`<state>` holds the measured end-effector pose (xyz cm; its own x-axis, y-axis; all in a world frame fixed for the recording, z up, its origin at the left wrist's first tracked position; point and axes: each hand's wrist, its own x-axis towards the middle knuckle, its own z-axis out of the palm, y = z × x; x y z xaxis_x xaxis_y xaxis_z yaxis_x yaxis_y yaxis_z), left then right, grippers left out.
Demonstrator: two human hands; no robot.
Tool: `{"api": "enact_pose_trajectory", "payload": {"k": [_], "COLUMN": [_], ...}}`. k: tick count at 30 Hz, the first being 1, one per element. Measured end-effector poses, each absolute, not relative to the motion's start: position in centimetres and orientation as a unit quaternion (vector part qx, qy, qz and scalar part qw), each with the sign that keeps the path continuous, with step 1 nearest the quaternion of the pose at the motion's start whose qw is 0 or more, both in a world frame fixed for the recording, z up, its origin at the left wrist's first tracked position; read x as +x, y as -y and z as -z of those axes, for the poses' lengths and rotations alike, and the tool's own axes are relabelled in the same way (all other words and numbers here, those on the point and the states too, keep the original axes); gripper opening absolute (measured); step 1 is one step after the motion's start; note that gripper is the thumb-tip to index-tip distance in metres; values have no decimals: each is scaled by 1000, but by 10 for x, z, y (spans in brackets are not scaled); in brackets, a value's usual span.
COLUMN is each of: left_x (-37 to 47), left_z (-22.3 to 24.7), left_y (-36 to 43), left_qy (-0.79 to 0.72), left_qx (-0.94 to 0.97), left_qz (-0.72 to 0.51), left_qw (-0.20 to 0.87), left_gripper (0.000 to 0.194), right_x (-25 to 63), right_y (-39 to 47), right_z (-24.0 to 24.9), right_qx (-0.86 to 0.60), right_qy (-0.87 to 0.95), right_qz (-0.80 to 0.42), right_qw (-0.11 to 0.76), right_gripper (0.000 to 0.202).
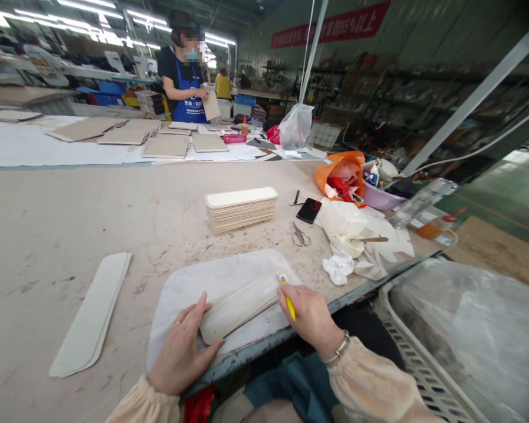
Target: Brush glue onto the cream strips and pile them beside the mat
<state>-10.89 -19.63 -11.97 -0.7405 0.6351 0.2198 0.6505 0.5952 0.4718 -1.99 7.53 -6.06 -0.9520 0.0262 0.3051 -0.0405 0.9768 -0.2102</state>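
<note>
1. Here's the right hand (311,314), grip closed around a yellow-handled tool (290,304), its tip right at the far end of the pale strips (242,305)!
2. Left hand (180,346), grip open and fingers spread, thumb and fingertips touching the strips' near end.
3. Those strips lie aslant on a white sheet (176,288), atop the bench (39,235).
4. Beyond, a neat stack (241,210); scissors (300,236) and phone (309,210) sit to its right.

Pale peach sleeves (374,382), gathered at cuffs. Thin ring (177,322) on left hand (180,352), 7 o'clock; silver-toned bracelet (342,348), 5 o'clock. Teal cloth (297,382) over lap, 6 o'clock
</note>
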Motion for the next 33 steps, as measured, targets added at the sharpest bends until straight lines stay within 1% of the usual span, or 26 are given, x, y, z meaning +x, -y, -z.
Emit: {"api": "enact_pose_trajectory", "payload": {"k": [2,4,6,8,11,14,17,19,21,23,26,28,30,33], "left_x": [-109,-108,-109,-109,-109,-109,-109,-108,-108,-108,-108,-108,-108,-108], "left_z": [120,121,122,124,124,122,119,118,117,117,119,122,124,124], "left_y": [196,197,197,197,198,197,196,196,196,196,197,197,198,198], "left_qy": [892,893,894,894,894,894,893,892,892,892,891,891,893,894], "left_qx": [-360,-360,-360,-358,-358,-354,-356,-359,-360,-360,-363,-362,-358,-357], "left_qz": [271,270,268,267,269,273,275,275,273,272,273,274,273,271], "left_qw": [15,16,16,16,18,20,16,12,9,7,8,10,10,12], "left_gripper": [91,92,92,92,91,90,89,90,90,90,90,90,89,90], "right_x": [-17,-14,-11,-11,-16,-23,-28,-28,-25,-19,-9,-5,-4,-9], "right_y": [-71,-52,-28,-8,-7,-40,-82,-99,-100,-84,-41,-14,-1,-16], "right_z": [66,68,65,61,62,67,67,65,64,66,70,68,62,51], "right_qx": [13,54,97,112,44,-93,-182,-188,-154,-91,22,100,149,119], "right_qy": [988,989,981,961,914,866,855,871,902,941,976,973,959,952], "right_qz": [-86,-96,-147,-240,-395,-477,-454,-406,-342,-265,-180,-183,-220,-248], "right_qw": [127,99,87,84,85,117,170,202,211,188,121,97,97,137], "right_gripper": [16,15,15,17,22,28,27,26,25,23,17,13,12,14]}}
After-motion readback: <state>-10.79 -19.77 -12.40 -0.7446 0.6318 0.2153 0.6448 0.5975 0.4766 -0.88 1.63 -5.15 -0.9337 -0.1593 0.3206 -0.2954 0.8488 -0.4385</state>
